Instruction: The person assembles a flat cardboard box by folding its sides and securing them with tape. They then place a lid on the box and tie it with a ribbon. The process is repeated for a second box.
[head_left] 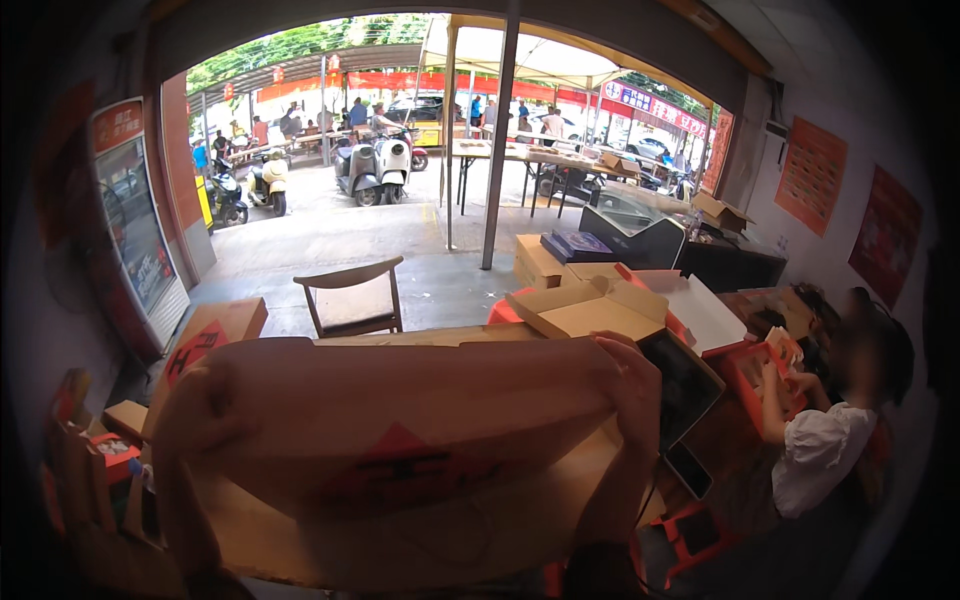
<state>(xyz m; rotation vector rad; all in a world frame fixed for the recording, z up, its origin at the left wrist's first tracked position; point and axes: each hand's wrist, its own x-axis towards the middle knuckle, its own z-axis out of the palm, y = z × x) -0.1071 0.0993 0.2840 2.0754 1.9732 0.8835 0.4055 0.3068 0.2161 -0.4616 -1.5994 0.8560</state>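
Note:
A long brown cardboard box [400, 400] is tilted up in front of me, with a red diamond and dark printing on its near side. My left hand [212, 412] grips its left end, the fingers curled and partly in shadow. At the opposite end my right hand [632, 385] holds the upper right corner, fingers bent over the edge. Below the box lies a tan tabletop [520, 540], partly shaded. The underside of the box and whatever is in it are hidden.
Another cardboard box [205, 335] stands at the left, beyond it a glass-door fridge [140, 230]. A wooden chair [352, 300] is across the table. To the right are an open carton [595, 305], a dark screen [683, 385], a phone [688, 470] and a person [825, 440] handling a red box.

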